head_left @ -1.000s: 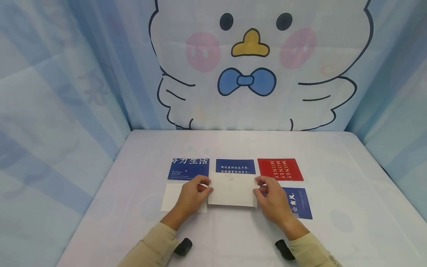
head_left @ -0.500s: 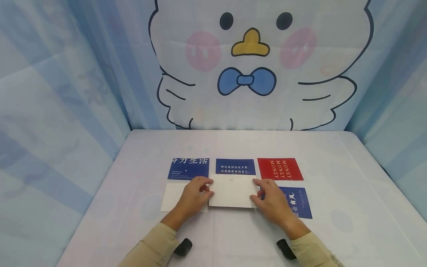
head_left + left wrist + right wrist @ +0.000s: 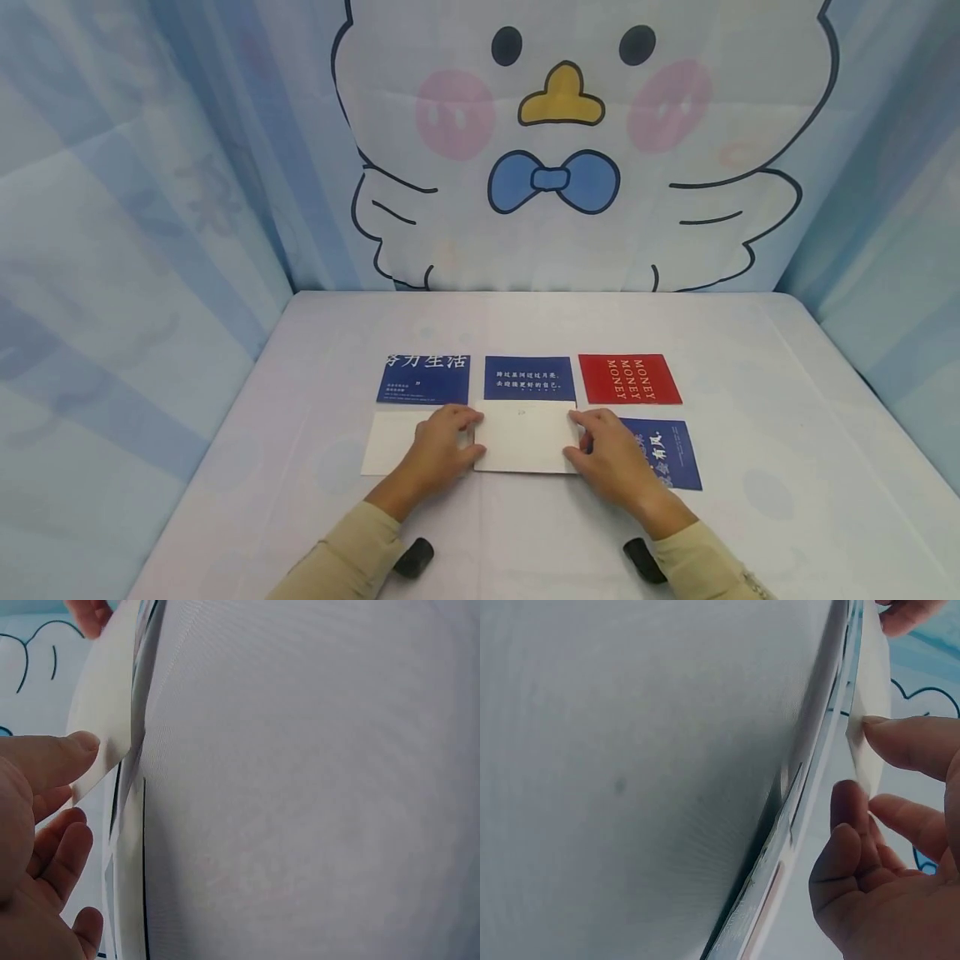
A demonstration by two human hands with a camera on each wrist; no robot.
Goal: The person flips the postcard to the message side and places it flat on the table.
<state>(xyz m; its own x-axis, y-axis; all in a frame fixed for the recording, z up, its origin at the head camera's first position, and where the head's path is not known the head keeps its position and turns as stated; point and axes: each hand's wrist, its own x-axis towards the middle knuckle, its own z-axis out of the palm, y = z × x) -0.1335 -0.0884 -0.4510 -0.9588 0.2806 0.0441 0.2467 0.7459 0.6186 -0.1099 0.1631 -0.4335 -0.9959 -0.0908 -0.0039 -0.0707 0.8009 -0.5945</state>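
A cream-white card [image 3: 525, 437] lies between my two hands in the head view, blank but for a tiny mark near its far edge. My left hand [image 3: 437, 450] pinches its left edge between thumb and fingers. The opposite edge is pinched by my right hand [image 3: 615, 462]. In the left wrist view the card [image 3: 109, 694] stands a little off the table surface, tilted. Another cream card [image 3: 386, 442] lies under and left of my left hand. Partly covered by my right hand is a blue card [image 3: 678, 454] with white characters.
Along the back row lie a blue card [image 3: 423, 383], a second blue card [image 3: 529, 379] with two lines of characters, and a red card [image 3: 630, 379] printed "MONEY". Black wrist devices [image 3: 414, 558] sit below the sleeves. A patterned curtain [image 3: 555, 242] rises behind the table.
Both hands have brought the cream card nearer to me and slightly right, lowering it toward the table. More of the middle blue card behind it now shows. The other cards stay put.
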